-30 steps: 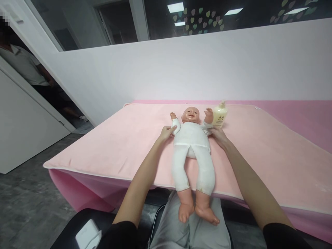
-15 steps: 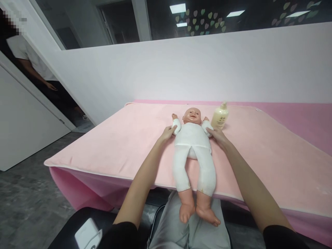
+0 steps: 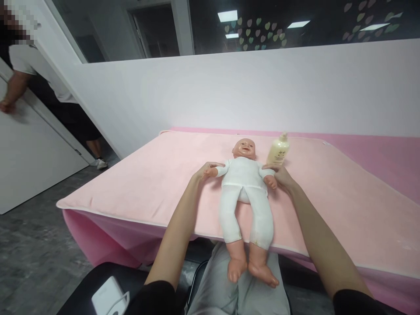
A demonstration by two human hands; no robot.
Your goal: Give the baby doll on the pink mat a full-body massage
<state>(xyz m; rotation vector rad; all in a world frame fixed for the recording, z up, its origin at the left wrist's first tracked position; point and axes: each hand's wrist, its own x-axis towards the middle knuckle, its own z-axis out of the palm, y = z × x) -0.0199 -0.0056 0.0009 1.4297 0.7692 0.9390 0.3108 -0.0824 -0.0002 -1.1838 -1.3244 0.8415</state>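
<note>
A baby doll in a white suit lies face up on a pink padded mat. Its bare feet hang over the front edge, above my lap. My left hand is around the doll's arm on the left, fingers along the upper side of its sleeve; part of the grip is hidden behind the doll's forearm. On the other side, my right hand holds the doll's other arm near the shoulder, thumb side toward the sleeve. Both doll arms point outward and down. A pale yellow pump bottle stands just beyond my right hand.
A person in a white top stands at the doorway on the left, one hand on the white door. A white wall with a window above it rises behind the table. A white device with a cable lies on a black seat.
The doll's arms have swung from raised beside its head to down and outward, with my hands at them. The person at the left has reached an arm to the door.
</note>
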